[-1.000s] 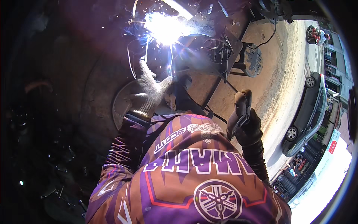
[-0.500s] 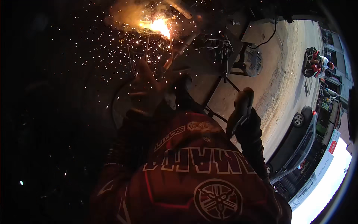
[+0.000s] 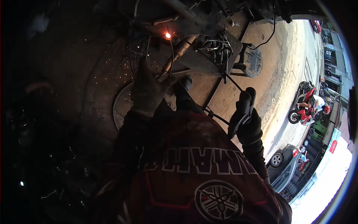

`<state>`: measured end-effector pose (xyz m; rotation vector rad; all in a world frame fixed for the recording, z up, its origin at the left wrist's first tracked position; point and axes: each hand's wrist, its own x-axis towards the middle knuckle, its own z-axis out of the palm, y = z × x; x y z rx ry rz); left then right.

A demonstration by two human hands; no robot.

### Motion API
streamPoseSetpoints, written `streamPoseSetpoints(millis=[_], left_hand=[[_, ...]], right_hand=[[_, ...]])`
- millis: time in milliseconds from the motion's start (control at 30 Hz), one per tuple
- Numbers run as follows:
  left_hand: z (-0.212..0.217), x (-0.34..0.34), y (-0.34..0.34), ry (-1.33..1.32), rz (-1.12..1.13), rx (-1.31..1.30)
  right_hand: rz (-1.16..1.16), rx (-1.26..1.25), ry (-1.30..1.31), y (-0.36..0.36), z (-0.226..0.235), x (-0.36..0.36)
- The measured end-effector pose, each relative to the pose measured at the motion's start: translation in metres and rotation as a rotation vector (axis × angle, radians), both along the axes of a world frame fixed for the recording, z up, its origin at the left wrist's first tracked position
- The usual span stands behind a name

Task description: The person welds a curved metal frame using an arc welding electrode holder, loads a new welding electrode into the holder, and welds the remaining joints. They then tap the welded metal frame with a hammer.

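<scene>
My left hand (image 3: pixel 147 93), in a pale work glove, is raised in front of my dark red jersey (image 3: pixel 186 145). Its fingers are closed around something too dark to make out. A thin rod (image 3: pixel 172 52) rises from beside these fingers to a small red-orange glowing spot (image 3: pixel 167 35) on the dark metalwork (image 3: pixel 209 22). A tan pipe-like piece (image 3: pixel 182 48) slants close behind the rod. Farther right, my right hand (image 3: pixel 250 128), dark-gloved, is wrapped round a black object with a rounded end (image 3: pixel 244 102), whose kind I cannot tell.
Black wires (image 3: pixel 216 46) lie bunched on a dark metal plate (image 3: pixel 233 46), beside a grey plastic stool (image 3: pixel 251 61). A hose or cable (image 3: pixel 115 104) curves by my left arm. On the road at right are a red motorbike with a rider (image 3: pixel 307 106) and a grey car (image 3: pixel 285 171).
The bright flare and smoke have shrunk to a small glow, with only a few sparks left. Both hands stay nearly in place. The motorbike and car have shifted lower in view.
</scene>
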<state>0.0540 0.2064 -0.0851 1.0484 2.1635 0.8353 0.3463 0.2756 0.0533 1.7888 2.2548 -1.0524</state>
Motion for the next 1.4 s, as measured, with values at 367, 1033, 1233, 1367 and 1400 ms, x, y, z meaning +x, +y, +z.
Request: streamPoseSetpoints(millis=[367,1033,1233,1367,1400], left_hand=[[-0.013,-0.002,-0.009,0.135,0.034,0.156],[0.064,-0.010,-0.058,0.475,-0.217,0.393],[0.105,-0.016,-0.064,0.319,-0.319,0.176],[0.105,-0.026,-0.060,0.512,-0.371,0.389],[0.104,-0.026,-0.056,0.526,-0.399,0.389]], right_hand=[[-0.192,0.012,0.195,-0.009,-0.044,0.051],[-0.570,-0.088,0.995,-0.033,-0.065,0.077],[-0.527,0.006,1.010,-0.036,-0.061,0.074],[-0.503,0.076,0.991,-0.036,-0.059,0.069],[-0.534,0.079,1.018,-0.037,-0.060,0.072]])
